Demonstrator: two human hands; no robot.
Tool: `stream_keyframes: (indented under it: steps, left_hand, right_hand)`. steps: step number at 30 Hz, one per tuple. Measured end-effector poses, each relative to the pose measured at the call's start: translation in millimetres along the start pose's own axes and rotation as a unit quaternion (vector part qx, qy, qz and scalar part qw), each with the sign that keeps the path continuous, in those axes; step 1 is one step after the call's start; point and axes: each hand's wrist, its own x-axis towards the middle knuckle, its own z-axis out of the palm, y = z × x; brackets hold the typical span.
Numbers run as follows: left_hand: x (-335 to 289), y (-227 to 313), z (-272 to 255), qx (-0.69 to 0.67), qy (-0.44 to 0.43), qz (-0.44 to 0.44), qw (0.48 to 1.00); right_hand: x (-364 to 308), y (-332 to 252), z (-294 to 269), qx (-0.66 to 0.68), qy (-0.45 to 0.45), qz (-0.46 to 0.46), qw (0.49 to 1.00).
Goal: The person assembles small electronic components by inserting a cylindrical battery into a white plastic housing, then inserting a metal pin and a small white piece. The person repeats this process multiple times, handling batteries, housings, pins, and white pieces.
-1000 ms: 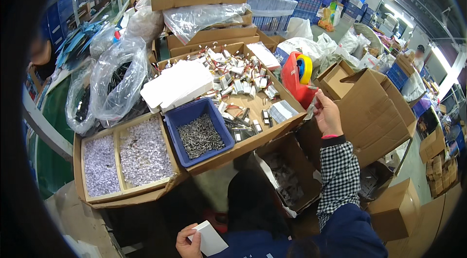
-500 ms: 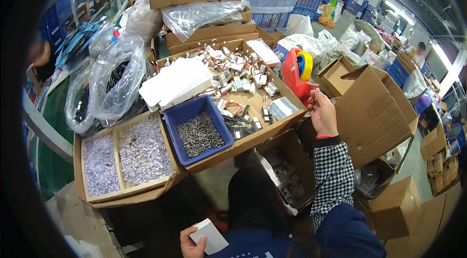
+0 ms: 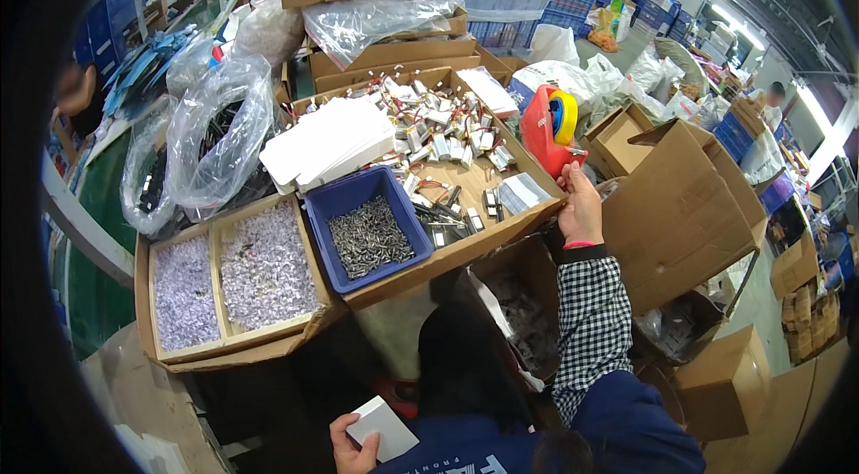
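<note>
The right hand point(image 3: 580, 206) reached to the right edge of the cardboard tray point(image 3: 465, 246), fingers closed, it seemed, on the base of the red tape dispenser point(image 3: 548, 130) standing there; the left hand point(image 3: 353, 447) gripped a small white box point(image 3: 383, 427) low at the body; a careless pull could have tipped the dispenser off the edge, or jolted the tray and spilled the small parts point(image 3: 438, 130).

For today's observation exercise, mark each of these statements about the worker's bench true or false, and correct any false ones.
1. The left hand holds a small white box. True.
2. The right hand rests in the blue bin. False: it reaches up to the red tape dispenser.
3. The blue bin holds small dark metal parts. True.
4. The tape roll on the dispenser is green. False: it is yellow and blue.
</note>
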Motion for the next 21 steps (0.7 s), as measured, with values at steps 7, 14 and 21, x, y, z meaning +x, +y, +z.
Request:
stream_keyframes:
  steps: [7, 14, 21]
  left_hand:
    - [-2, -1, 7, -0.022, -0.019, 0.017, 0.999]
    - [-10, -7, -4, -0.021, -0.02, 0.042, 0.999]
    - [11, -14, -8, 0.099, 0.005, 0.078, 0.992]
  right_hand:
    - [5, -2, -4, -0.062, -0.025, 0.012, 0.998]
    - [-16, 1, -1, -0.048, 0.006, -0.093, 0.994]
    - [-125, -7, 5, 0.031, -0.254, 0.125, 0.959]
